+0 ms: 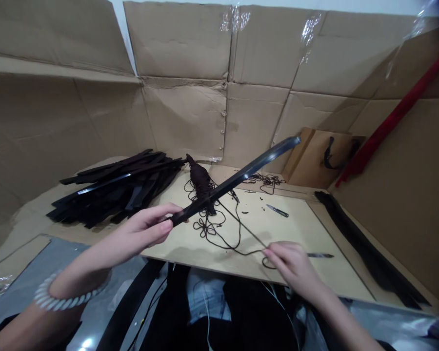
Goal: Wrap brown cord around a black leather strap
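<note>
My left hand is closed round the lower end of a long, glossy black, slightly curved stick, which slants up to the right over the table. My right hand, thumb and fingers pinched, holds a dark brown cord at the table's front. This cord runs taut up to the middle of the stick; whether it is wound on there I cannot tell. Behind the stick lies a thick dark bundle of cord, partly hidden by it. Loose loops of cord spread on the table below.
A pile of black sticks lies at the left. A small knife and a thin pointed tool rest at the right, near long black strips. Tangled cord lies by the cardboard wall. A brown bag leans at the back right.
</note>
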A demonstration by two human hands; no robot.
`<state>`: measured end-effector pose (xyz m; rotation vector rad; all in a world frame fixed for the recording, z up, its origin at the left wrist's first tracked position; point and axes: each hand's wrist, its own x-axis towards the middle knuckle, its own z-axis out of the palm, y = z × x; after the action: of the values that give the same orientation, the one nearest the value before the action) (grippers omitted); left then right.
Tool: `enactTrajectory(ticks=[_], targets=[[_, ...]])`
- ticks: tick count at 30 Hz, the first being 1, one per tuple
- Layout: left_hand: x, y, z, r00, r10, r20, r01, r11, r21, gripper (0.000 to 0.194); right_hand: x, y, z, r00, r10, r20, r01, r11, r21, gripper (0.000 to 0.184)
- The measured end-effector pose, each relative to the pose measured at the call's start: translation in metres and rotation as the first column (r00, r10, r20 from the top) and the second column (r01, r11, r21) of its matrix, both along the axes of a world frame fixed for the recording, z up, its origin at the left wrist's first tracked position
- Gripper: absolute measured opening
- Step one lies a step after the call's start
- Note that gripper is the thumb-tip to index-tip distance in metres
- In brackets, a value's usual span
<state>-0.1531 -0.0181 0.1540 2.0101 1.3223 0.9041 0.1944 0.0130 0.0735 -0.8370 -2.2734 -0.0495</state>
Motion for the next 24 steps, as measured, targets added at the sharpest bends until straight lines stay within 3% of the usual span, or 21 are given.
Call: enactTrajectory(ticks=[2,4,8,11,14,18,20,24], targets=[[0.002,-0.003,-0.001,0.986,-0.048,0.16,0.078,0.978,-0.193,0.051,0.018,0.002,0.016,0.996,-0.084,-0.039,0.088,0.991,0.104,0.053],[0.005,-0.003,-0.003,0.958,-0.16,0.237,0.227,0.929,-0.291,0.051,0.033,0.004,0.029,0.98,-0.182,-0.084,0.195,0.963,0.184,0.053],[0.008,0.002,-0.008,0.953,-0.294,0.077,0.304,0.93,-0.208,0.046,0.052,0.005,0.05,0.926,-0.333,-0.179,0.375,0.864,0.336,0.052],[0.006,0.0,-0.01,0.972,-0.223,-0.078,0.212,0.969,-0.13,0.053,0.061,0.0,0.068,0.888,-0.415,-0.197,0.456,0.739,0.496,0.052],[0.004,-0.004,-0.01,0.96,-0.237,-0.152,0.215,0.966,-0.143,0.055,0.064,-0.006,0.09,0.871,-0.457,-0.178,0.458,0.628,0.63,0.045],[0.001,-0.007,-0.008,0.93,-0.323,-0.178,0.31,0.946,-0.095,0.041,0.059,-0.003,0.121,0.844,-0.534,-0.049,0.39,0.548,0.74,0.05],[-0.001,-0.008,-0.008,0.929,-0.315,-0.194,0.316,0.948,-0.029,0.037,0.056,0.008,0.131,0.838,-0.545,0.0,0.371,0.57,0.733,0.055],[-0.002,-0.008,-0.011,0.889,-0.422,-0.181,0.432,0.902,0.019,0.04,0.051,0.041,0.135,0.877,-0.479,0.023,0.389,0.738,0.552,0.07]])
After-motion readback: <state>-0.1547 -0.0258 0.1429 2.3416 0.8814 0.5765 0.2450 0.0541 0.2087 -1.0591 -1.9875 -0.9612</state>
